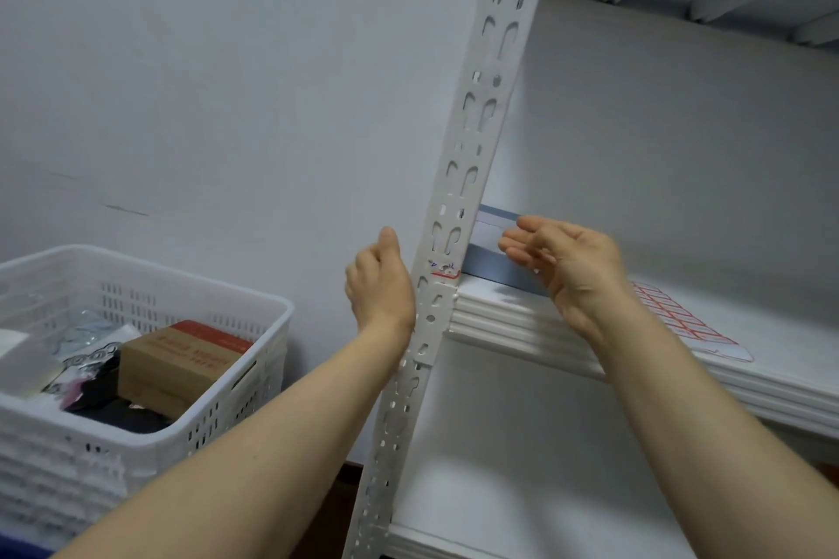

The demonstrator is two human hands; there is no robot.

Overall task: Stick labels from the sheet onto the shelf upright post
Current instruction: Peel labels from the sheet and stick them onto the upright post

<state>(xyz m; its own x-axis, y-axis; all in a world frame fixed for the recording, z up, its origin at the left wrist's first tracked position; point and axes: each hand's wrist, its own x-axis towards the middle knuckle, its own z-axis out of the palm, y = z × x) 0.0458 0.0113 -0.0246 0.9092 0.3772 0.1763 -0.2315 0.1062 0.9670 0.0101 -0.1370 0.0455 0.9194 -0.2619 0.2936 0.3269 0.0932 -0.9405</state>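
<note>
Here we are at the white slotted shelf upright post (470,138), which runs up the middle of the view with a lean to the right. One label (445,269) is already on its face, just above the shelf (508,322): white with a red line and a scribble of blue handwriting, too small to read.

The left hand (380,281) sits tight against the post's left edge beside that label, thumb pointing up. Its fingers are hidden behind the hand and the post, so I cannot tell how they lie.

The right hand (563,263) hovers just right of the post, above the shelf's front lip, fingers loosely bent and spread, with nothing visible between them. Behind its fingertips a grey-blue and white box (488,260) rests on the shelf against the post.

Further right the label sheet (681,320) lies flat on the shelf, with rows of small red-bordered labels, their print not legible.

Down on the left stands a white plastic basket (150,264), perforated sides, holding clear packets and a brown cardboard box (181,359) with a red top. There is printing on the box, too blurred to read.
</note>
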